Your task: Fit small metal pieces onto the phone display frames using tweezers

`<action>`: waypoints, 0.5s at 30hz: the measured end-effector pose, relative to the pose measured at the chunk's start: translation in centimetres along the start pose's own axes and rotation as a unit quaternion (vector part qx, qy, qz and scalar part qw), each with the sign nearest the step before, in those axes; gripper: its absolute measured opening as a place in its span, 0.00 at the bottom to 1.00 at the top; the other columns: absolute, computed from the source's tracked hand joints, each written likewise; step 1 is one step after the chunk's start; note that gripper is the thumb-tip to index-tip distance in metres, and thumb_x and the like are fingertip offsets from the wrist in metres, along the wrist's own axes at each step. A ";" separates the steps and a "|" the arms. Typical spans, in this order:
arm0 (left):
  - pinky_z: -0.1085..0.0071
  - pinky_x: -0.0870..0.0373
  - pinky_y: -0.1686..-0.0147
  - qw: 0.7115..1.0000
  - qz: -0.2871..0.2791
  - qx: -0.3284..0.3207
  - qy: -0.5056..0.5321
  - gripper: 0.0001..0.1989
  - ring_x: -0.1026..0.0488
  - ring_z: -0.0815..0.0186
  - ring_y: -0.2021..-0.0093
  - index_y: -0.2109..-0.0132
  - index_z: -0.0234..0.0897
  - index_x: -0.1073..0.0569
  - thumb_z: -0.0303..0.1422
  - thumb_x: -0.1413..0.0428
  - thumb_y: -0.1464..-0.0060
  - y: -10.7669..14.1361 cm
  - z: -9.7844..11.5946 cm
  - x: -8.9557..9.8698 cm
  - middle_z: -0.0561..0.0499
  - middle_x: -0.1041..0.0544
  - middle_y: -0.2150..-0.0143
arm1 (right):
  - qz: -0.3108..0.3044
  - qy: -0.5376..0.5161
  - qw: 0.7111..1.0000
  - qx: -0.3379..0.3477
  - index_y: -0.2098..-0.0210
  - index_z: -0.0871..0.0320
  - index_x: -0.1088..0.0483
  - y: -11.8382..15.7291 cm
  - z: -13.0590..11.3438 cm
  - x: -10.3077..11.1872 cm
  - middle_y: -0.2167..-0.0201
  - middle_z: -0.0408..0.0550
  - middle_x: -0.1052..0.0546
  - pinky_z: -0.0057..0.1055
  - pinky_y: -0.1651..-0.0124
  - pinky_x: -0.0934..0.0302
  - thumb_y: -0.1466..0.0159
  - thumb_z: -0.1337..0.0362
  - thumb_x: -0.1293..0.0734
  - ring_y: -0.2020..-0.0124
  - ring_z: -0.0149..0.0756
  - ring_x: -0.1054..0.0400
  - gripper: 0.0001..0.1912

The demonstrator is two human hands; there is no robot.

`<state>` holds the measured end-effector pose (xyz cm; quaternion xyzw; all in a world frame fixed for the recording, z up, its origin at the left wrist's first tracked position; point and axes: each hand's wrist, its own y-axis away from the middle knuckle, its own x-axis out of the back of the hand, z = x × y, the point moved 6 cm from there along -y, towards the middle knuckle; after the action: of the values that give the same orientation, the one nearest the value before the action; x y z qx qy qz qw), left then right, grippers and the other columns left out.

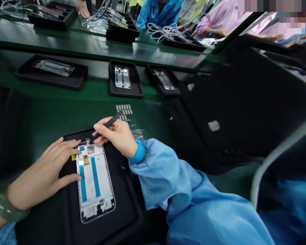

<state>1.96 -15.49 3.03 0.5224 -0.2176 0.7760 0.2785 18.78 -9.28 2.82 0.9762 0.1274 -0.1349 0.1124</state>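
A phone display frame (95,180) lies face up on a black tray (127,207), with a silver rim and several blue strips on its white back. My left hand (46,166) rests on the frame's upper left corner, fingers apart, with a jade bangle (10,206) on the wrist. My right hand (117,134) is shut on black tweezers (109,124), whose tips are hidden behind the hand and near the frame's top edge. A clear sheet of small grey labels (124,112) lies just beyond that hand, partly hidden by it.
Several black trays holding phone frames (124,79) stand on the green bench ahead. A shelf beyond carries more trays and white cables (168,32). A co-worker's hand (83,8) and people in blue and pink gowns are at the back. Black matting (219,102) covers the right side.
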 end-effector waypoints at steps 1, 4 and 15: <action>0.49 0.51 0.39 1.000 0.007 -0.002 0.000 0.26 0.42 0.56 0.40 0.48 0.42 0.37 0.49 0.46 0.51 0.2 0.1 -0.1 0.46 0.36 0.42 | 0.001 0.006 1.000 -0.004 0.71 0.61 0.33 -0.1 0.3 -0.3 0.78 0.42 0.26 0.21 0.77 0.31 0.50 0.55 0.29 0.79 0.28 0.28 0.16; 0.49 0.54 0.38 1.000 0.027 0.001 0.008 0.24 0.41 0.57 0.40 0.51 0.40 0.36 0.48 0.46 0.51 0.3 0.4 -0.2 0.45 0.34 0.44 | 0.005 0.039 0.999 -0.007 0.71 0.62 0.33 -0.2 0.9 -0.8 0.78 0.42 0.27 0.21 0.77 0.32 0.50 0.55 0.29 0.80 0.28 0.29 0.16; 0.50 0.56 0.37 0.999 0.014 0.028 0.036 0.24 0.45 0.59 0.39 0.49 0.42 0.39 0.48 0.47 0.50 0.6 0.3 -0.5 0.46 0.38 0.41 | -0.018 0.167 0.985 0.030 0.69 0.60 0.31 -0.3 1.5 -1.0 0.78 0.41 0.26 0.23 0.75 0.33 0.46 0.55 0.32 0.78 0.30 0.27 0.13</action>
<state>1.93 -16.21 2.60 0.4984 -0.1930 0.8041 0.2604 17.39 -9.58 1.69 0.9855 0.1574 0.0246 0.0576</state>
